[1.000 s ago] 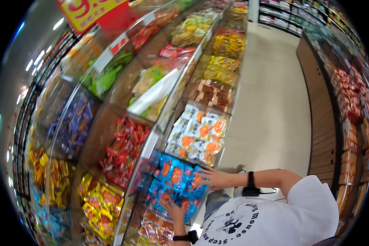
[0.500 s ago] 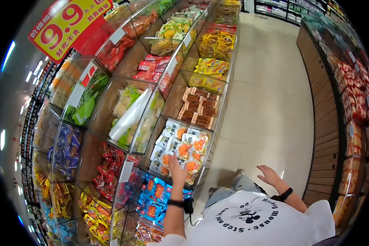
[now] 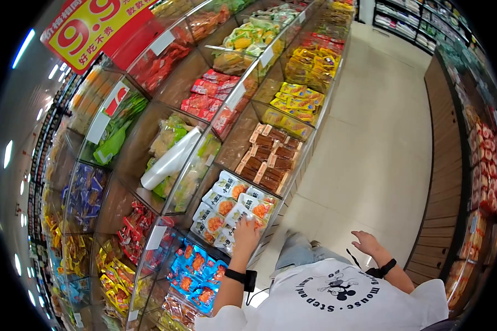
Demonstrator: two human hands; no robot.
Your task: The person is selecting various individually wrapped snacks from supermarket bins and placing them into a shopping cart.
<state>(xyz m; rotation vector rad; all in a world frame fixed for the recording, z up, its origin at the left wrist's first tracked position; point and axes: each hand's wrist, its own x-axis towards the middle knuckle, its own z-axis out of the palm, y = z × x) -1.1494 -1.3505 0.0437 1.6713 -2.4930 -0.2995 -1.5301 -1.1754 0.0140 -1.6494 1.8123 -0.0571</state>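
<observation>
One hand is at the white pouches and the other is open over the aisle.
Nearest, at 6 o'clock, the left hand (image 3: pixel 246 236) has its fingers bent against one pouch in a single bin of white pouches (image 3: pixel 226 207); whether it grips one is unclear. At 4 o'clock, the right hand (image 3: pixel 368 244) is spread wide, with nothing visible in it, above the floor (image 3: pixel 370 138). Two black wristbands (image 3: pixel 236 276) show, one per arm. One bin of blue packets (image 3: pixel 186 283) sits at 7 o'clock, beside the pouches. Farther on come one bin of brown sticks (image 3: pixel 268 157) near the centre, one white roll (image 3: pixel 171 158) at 9 o'clock and one price sign (image 3: pixel 91 33) between 10 and 11 o'clock.
</observation>
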